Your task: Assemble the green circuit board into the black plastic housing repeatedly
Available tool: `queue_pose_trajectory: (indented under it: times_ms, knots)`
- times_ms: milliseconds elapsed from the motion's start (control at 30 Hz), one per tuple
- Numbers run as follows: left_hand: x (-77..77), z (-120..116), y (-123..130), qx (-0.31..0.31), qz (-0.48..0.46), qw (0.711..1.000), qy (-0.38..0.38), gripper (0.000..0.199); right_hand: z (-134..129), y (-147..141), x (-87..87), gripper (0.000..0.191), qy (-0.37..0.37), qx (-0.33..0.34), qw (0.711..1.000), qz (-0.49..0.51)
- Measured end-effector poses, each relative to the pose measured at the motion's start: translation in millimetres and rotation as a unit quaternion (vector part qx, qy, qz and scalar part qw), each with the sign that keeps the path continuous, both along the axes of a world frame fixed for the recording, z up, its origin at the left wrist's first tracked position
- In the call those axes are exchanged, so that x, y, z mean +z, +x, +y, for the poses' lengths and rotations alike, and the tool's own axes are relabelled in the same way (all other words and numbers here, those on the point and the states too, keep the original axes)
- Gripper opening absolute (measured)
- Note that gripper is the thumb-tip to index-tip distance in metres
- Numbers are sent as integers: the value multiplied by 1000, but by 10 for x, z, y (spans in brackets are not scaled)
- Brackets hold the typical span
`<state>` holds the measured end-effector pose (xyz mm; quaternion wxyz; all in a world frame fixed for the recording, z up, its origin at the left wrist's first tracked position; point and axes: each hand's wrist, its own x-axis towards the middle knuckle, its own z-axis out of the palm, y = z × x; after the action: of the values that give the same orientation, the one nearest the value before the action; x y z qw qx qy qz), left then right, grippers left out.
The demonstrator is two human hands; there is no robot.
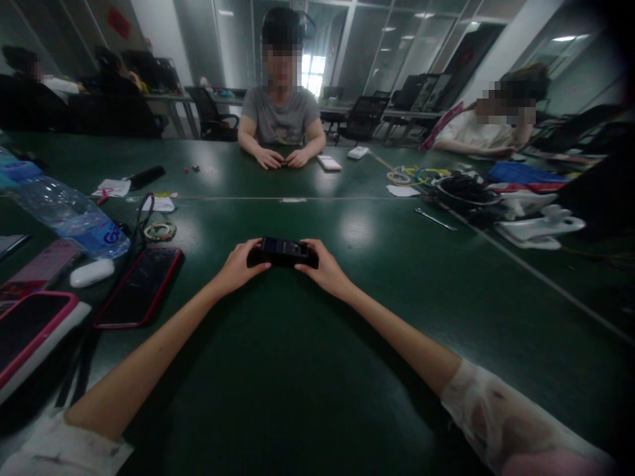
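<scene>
A small black electronic device (285, 248) with a dark screen and some pale markings on its face sits at the middle of the green table (297, 357). My left hand (243, 261) is closed around its left end, thumb along the near side and fingers behind. At the right end my right hand (320, 264) grips it in the same way. The device is level, at or just above the tabletop; which of the two I cannot tell. Both forearms stretch forward from white sleeves. What kind of device it is does not show clearly.
To the left lie a red-edged phone (141, 287), a white case (92, 272), another phone (34, 324) and a tilted water bottle (74, 211). A wrench (435, 219) and coiled cables (464, 190) lie at the right. Across the table sits a person in a grey shirt (282, 116).
</scene>
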<state>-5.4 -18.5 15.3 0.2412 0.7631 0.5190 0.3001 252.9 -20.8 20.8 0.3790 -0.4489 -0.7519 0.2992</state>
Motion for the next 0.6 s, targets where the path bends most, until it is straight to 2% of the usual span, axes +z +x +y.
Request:
queue_pose_trajectory:
  times_ms: [600]
  knots:
    - [-11,18,-7,6,-15,1000,-7,67,71,33,-118,52,17,32,997,62]
